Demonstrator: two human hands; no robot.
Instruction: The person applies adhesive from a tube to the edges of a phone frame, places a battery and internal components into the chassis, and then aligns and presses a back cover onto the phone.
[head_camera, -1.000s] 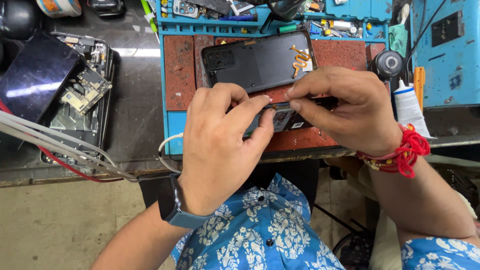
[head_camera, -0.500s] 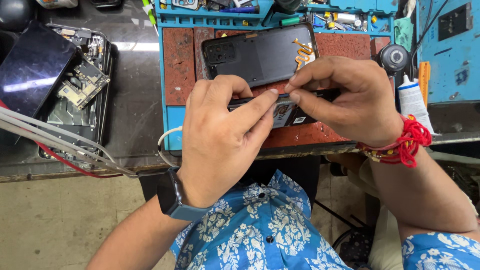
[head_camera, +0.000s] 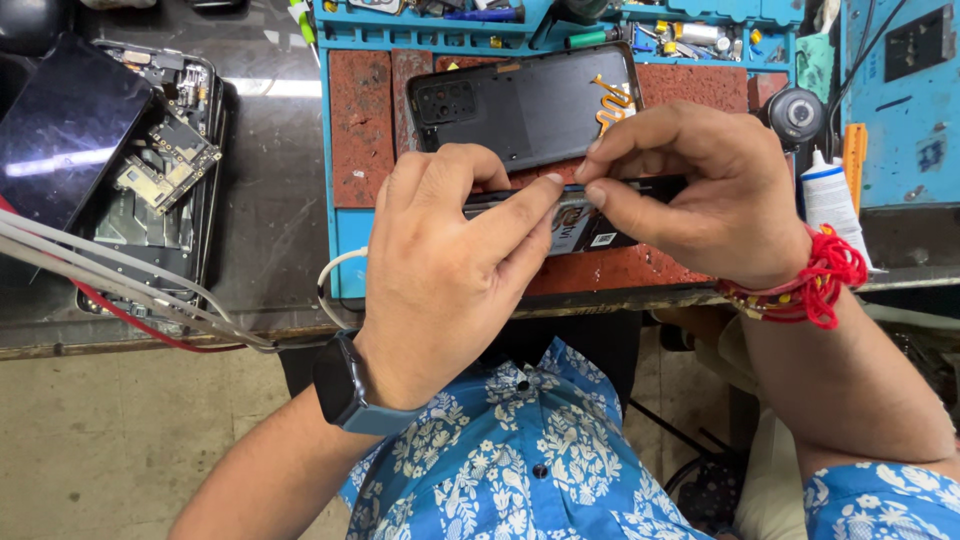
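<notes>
Shirt (head_camera: 560, 470): blue cloth with a white flower print is seen nearest, below both hands.
Wrists: a dark smartwatch (head_camera: 345, 385) is worn behind the left hand; red thread (head_camera: 815, 285) is wound behind the right hand.
Left hand (head_camera: 450, 270): it is curled, and its forefinger and thumb are pinched on the near long edge of a dark phone body (head_camera: 580, 215).
Right hand (head_camera: 690, 185): it is curled over the same phone body, with thumb and forefinger closed on its upper edge, the fingertips of the two hands almost touching.
Phone body: it is held tilted between both hands, just above a red-brown work mat (head_camera: 360, 130) framed in blue.
Back cover (head_camera: 525, 100): a dark phone back cover is laid flat on the mat just beyond the hands.
Tabletop (head_camera: 270, 200): a dark surface is seen to the left of the left hand, where an opened phone (head_camera: 150, 180) with bare boards is laid beside a dark screen panel (head_camera: 60, 130).
Tube (head_camera: 830, 205): a white tube is stood just right of the right hand.
</notes>
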